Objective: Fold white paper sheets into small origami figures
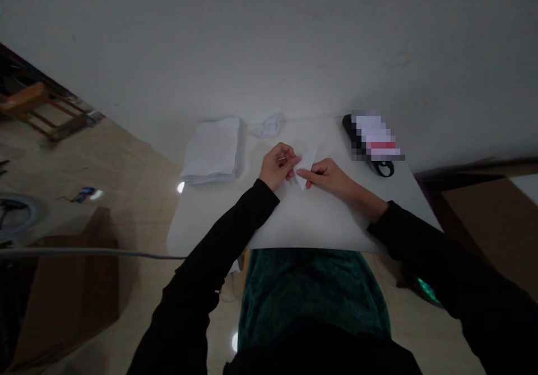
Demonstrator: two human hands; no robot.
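Pinching a small folded white paper (309,165) betw. both hands, approx. ctr of frame, over the white table (311,223). Gripping its L edge w/ thumb + curled fingers of the left hand (278,165), tips brought tog. on the paper. Gripping its lower R part betw. thumb + bent fingers of the right hand (330,176), also closed, w/ thumb laid across the face twd camera. Tapering to one point at upper R, another at bottom, so approx. triangular in outline. Can't tell no. of folds; can't tell re: contact w/ tabletop either.

Showing, L of ctr, a thick stack of white paper (212,148), lying flat w/ slightly uneven sides. Showing, just above the left hand, upper ctr, a loose white piece (269,125), nr the wall (269,44); can't tell whether paper or thin plastic. Showing, R of ctr, an item w/ black side and pixelated top (370,139), plus black loop strap (392,169), well apart from the right hand.

Showing black sleeves (235,223) from lower L + lower R, and green cloth (315,291) at bottom ctr, below table's near edge. Showing, upper L, a wooden stool (29,97) on tiled floor (143,195); lower L, a cardboard box (101,274) and grey cable (138,253); far R, brown cardboard (491,212), dim.
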